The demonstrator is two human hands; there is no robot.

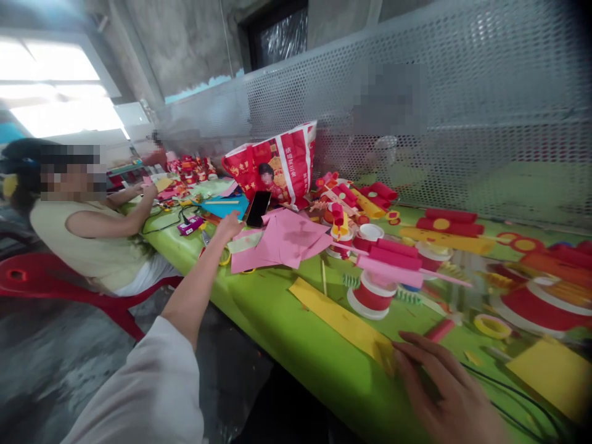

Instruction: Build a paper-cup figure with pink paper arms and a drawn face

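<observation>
My left arm reaches far across the table, and my left hand (227, 228) is over the near-left side of the pink paper sheets (289, 237). Its fingers look stretched out, close to a blue sheet (226, 206) and a black phone (258, 208); nothing shows in them. At lower right, my right hand (444, 382) has its fingers extended and apart. Its fingertips are at the near end of a yellow paper strip (342, 317) lying flat on the table. Beyond the strip stands a red-and-white spool-like piece (372, 296) topped with pink and red paper rolls (393, 256).
The green-covered table (259, 308) holds several similar paper pieces, a yellow tape roll (493, 325), a yellow pad (552, 370) and black cables. A red-and-white bag (277, 163) stands against the perforated metal panel (462, 123). A seated person (87, 228) works at the left.
</observation>
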